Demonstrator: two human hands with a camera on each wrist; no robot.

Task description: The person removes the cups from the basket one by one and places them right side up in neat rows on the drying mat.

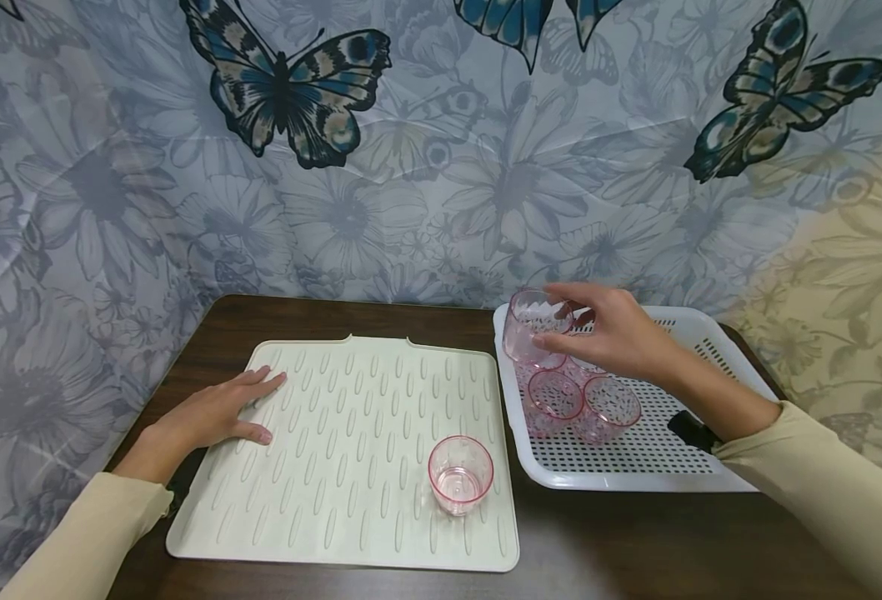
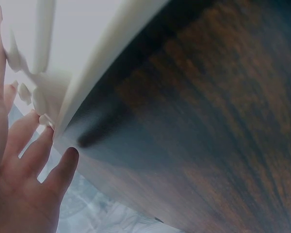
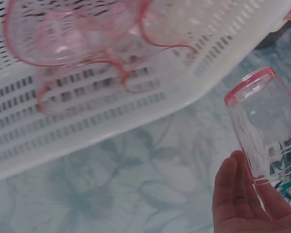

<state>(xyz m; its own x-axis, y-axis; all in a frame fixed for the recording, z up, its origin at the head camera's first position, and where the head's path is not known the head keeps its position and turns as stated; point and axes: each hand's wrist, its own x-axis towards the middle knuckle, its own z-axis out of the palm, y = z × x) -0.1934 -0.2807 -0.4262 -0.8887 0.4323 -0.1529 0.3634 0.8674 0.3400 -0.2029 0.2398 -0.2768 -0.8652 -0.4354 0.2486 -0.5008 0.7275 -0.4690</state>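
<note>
My right hand (image 1: 613, 333) grips a clear drinking glass (image 1: 518, 333) with a pink rim, at the back left corner of a white perforated basket (image 1: 636, 481). In the right wrist view this glass (image 3: 266, 124) tilts, its base toward the fingers and its rim away from them. Several similar pink-rimmed glasses (image 1: 555, 398) stand together in the basket's left part. My left hand (image 1: 219, 412) rests with spread fingers on the left edge of a cream ridged drying mat (image 1: 336, 467). Another pink-rimmed glass (image 1: 459, 479) stands on the mat's right side.
Mat and basket lie side by side on a dark wooden table (image 1: 636, 542), a narrow gap between them. Behind the table hangs a floral cloth (image 1: 411, 217) printed with large butterflies. The basket's raised rim runs all around it.
</note>
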